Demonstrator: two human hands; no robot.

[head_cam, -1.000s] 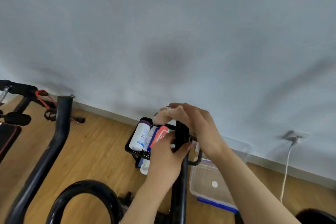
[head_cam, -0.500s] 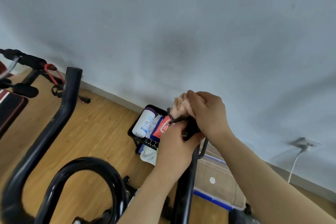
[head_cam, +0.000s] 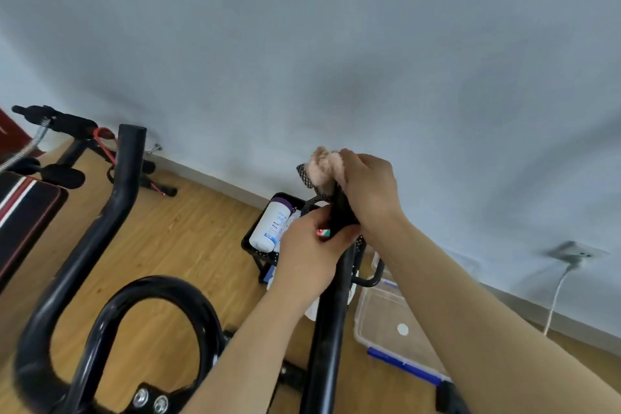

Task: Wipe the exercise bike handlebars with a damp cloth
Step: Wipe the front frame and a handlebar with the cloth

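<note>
A home workout room: wood-plank floor [head_cam: 174, 239], plain grey wall [head_cam: 302, 44], exercise bike handlebars [head_cam: 111, 212], padded bench [head_cam: 23, 208] at nine o'clock.

You've got two hands up, left hand [head_cam: 311, 245] and right hand [head_cam: 368, 188], and one pink cloth [head_cam: 324, 166]. Three black handlebar tubes: left bar [head_cam: 111, 198], centre loop [head_cam: 158, 292], right bar [head_cam: 331, 319]. One white bottle [head_cam: 272, 225], one clear bin [head_cam: 386, 323], one wall socket [head_cam: 576, 250].

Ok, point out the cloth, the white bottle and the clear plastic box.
cloth [head_cam: 323, 163], head view, fluffy bunched top.
white bottle [head_cam: 271, 226], head view, middle of its label.
clear plastic box [head_cam: 386, 316], head view, its lid.
</note>
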